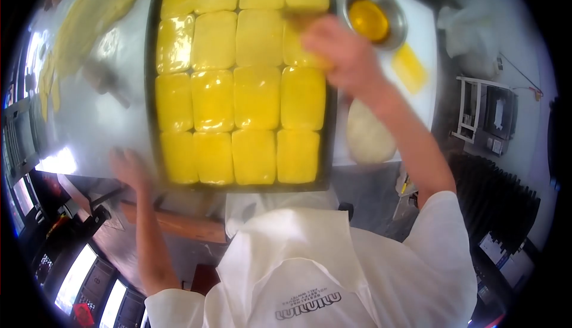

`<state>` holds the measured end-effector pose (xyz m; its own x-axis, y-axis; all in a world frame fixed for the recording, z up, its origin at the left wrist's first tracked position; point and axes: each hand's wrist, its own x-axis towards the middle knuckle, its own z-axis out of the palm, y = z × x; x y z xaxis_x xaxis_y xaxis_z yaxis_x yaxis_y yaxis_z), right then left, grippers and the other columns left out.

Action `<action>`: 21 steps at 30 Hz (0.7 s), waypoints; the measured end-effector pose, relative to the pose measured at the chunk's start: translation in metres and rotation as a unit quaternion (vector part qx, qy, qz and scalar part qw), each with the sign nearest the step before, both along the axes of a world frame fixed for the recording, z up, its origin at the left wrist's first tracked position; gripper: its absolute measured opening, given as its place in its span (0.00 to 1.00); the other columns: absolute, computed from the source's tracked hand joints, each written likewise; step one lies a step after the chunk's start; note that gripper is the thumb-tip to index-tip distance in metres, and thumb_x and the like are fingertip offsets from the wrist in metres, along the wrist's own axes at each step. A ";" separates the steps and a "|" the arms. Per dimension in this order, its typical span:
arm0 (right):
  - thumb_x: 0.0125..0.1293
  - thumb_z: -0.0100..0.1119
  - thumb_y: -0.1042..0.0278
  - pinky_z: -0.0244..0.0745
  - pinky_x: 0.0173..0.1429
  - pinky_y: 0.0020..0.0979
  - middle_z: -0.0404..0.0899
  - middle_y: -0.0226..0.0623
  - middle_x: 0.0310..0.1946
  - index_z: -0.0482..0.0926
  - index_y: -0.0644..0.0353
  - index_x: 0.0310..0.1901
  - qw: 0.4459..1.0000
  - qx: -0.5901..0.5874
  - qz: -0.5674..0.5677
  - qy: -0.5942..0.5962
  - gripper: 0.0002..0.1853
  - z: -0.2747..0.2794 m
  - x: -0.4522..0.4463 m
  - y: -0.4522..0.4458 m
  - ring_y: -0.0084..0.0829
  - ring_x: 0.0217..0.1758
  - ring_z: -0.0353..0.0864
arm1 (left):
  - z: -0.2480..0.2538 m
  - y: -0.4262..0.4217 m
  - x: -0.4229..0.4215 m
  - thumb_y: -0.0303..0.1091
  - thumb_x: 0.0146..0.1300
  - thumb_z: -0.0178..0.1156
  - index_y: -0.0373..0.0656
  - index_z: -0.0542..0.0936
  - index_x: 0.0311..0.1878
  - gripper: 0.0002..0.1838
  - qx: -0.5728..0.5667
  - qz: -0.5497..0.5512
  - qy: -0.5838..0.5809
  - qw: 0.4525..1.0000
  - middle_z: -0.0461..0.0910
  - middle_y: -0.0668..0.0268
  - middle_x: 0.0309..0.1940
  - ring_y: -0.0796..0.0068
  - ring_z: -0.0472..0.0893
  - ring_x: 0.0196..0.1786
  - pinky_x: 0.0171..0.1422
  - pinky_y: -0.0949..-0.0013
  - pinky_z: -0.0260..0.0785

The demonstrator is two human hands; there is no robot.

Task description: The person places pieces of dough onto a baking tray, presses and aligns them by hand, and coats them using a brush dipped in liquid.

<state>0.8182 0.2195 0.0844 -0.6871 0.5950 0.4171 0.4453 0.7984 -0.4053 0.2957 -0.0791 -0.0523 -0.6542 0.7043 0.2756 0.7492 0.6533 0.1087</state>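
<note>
A dark tray (329,149) holds rows of flat, rounded dough pieces, many of them glossy yellow, such as this one (256,98). Over the tray's upper right part, my right hand (342,51) is closed round a brush (301,21), blurred by motion, its tip near the dough surface. My left hand (128,167) rests at the table's front edge, left of the tray, fingers apart and holding nothing. Right of my right hand stands a metal bowl (399,21) with yellow liquid (368,20).
A pale dough lump (368,134) and a yellow rectangular piece (409,69) lie right of the tray. Dough strips (89,24) and a small blurred tool (106,82) lie on the left of the table (89,131). Dark stacked trays (494,197) stand at the right.
</note>
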 end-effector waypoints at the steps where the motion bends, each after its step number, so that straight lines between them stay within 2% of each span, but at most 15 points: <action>1: 0.55 0.70 0.76 0.78 0.40 0.39 0.77 0.38 0.43 0.81 0.58 0.47 1.000 -0.011 -0.001 -0.022 0.16 -0.011 0.001 -0.021 0.42 0.42 0.83 | 0.001 0.001 0.001 0.45 0.79 0.52 0.34 0.73 0.73 0.29 0.006 -0.005 -0.003 1.000 0.72 0.48 0.75 0.46 0.69 0.77 0.83 0.53 0.57; 2: 0.52 0.70 0.76 0.78 0.41 0.41 0.77 0.38 0.44 0.79 0.58 0.47 0.999 -0.020 -0.002 -0.043 0.19 -0.016 0.002 -0.038 0.44 0.42 0.83 | 0.001 0.002 0.002 0.45 0.78 0.52 0.34 0.74 0.73 0.29 0.014 -0.009 -0.005 1.000 0.72 0.48 0.75 0.46 0.69 0.77 0.83 0.53 0.57; 5: 0.56 0.72 0.76 0.78 0.41 0.37 0.79 0.39 0.43 0.82 0.59 0.47 0.991 -0.113 0.007 -0.065 0.16 0.022 0.006 -0.078 0.44 0.40 0.83 | 0.002 0.003 0.002 0.45 0.78 0.52 0.33 0.74 0.73 0.29 0.005 -0.005 0.007 1.000 0.72 0.47 0.74 0.46 0.69 0.76 0.82 0.53 0.57; 8: 0.62 0.73 0.74 0.78 0.42 0.30 0.84 0.38 0.42 0.85 0.58 0.49 0.985 -0.135 -0.017 0.106 0.14 0.046 0.020 -0.063 0.37 0.41 0.85 | 0.002 0.004 0.000 0.46 0.79 0.52 0.32 0.73 0.73 0.30 -0.011 -0.004 0.016 1.000 0.72 0.46 0.74 0.45 0.69 0.76 0.82 0.52 0.57; 10: 0.69 0.72 0.69 0.79 0.44 0.26 0.87 0.36 0.40 0.87 0.61 0.50 0.928 -0.229 -0.164 0.244 0.11 0.052 0.038 -0.044 0.30 0.39 0.86 | 0.000 0.003 -0.001 0.47 0.79 0.51 0.32 0.73 0.73 0.31 0.001 -0.006 0.005 1.000 0.72 0.46 0.74 0.44 0.69 0.76 0.82 0.52 0.57; 12: 0.72 0.69 0.67 0.80 0.45 0.25 0.87 0.35 0.38 0.86 0.65 0.51 0.841 -0.270 -0.346 0.317 0.12 0.051 0.060 -0.007 0.27 0.37 0.87 | -0.009 -0.006 -0.013 0.47 0.79 0.51 0.32 0.73 0.73 0.31 -0.032 -0.044 0.058 0.997 0.72 0.46 0.75 0.44 0.69 0.76 0.82 0.52 0.57; 13: 0.72 0.69 0.67 0.80 0.45 0.25 0.87 0.35 0.37 0.85 0.67 0.51 0.819 -0.251 -0.355 0.374 0.13 0.037 0.077 0.015 0.27 0.35 0.87 | 0.002 0.002 -0.001 0.44 0.78 0.52 0.32 0.72 0.75 0.31 -0.011 0.007 -0.026 1.000 0.68 0.44 0.77 0.42 0.65 0.79 0.84 0.48 0.54; 14: 0.73 0.68 0.66 0.81 0.44 0.25 0.88 0.36 0.36 0.84 0.68 0.51 0.795 -0.233 -0.360 0.429 0.14 0.016 0.096 0.037 0.27 0.33 0.87 | -0.002 0.000 -0.007 0.46 0.77 0.51 0.31 0.72 0.74 0.32 -0.006 0.002 -0.021 1.000 0.69 0.43 0.77 0.41 0.66 0.79 0.85 0.48 0.53; 20: 0.74 0.66 0.64 0.86 0.45 0.25 0.87 0.42 0.36 0.83 0.67 0.51 0.731 -0.278 -0.498 0.374 0.14 -0.070 0.150 0.083 0.27 0.33 0.90 | -0.006 -0.003 -0.016 0.46 0.77 0.50 0.31 0.71 0.75 0.32 -0.008 -0.007 -0.014 1.000 0.68 0.43 0.77 0.42 0.64 0.80 0.85 0.48 0.52; 21: 0.75 0.65 0.64 0.86 0.43 0.23 0.87 0.44 0.37 0.82 0.67 0.52 0.737 -0.286 -0.506 0.344 0.14 -0.075 0.155 0.083 0.27 0.32 0.90 | -0.005 -0.002 -0.014 0.45 0.78 0.49 0.31 0.71 0.75 0.32 -0.019 0.002 -0.015 1.000 0.68 0.43 0.77 0.43 0.64 0.81 0.85 0.48 0.52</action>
<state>0.9736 0.3022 0.0096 0.4864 0.8718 -0.0586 0.2270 -0.1908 -0.9550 0.2819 -0.0813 -0.0572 -0.6641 0.7117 0.2291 0.7439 0.6597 0.1069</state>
